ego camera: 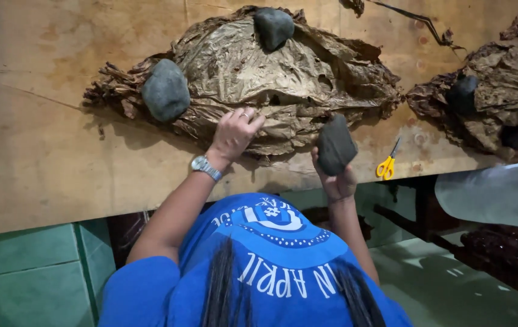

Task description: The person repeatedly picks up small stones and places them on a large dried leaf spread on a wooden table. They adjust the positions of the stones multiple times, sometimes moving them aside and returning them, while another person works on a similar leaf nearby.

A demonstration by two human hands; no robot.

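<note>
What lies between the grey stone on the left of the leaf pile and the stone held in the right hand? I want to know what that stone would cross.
In the head view, flattened brown leaves and the left hand pressing them.

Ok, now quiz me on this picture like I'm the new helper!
1. True or false: the right hand holds a grey stone.
2. What does the left hand rest on? A a book; B dried leaves; C a cup.
3. Fill in: the scissors on the table have ___ handles.
Key: 1 true; 2 B; 3 yellow.
</note>
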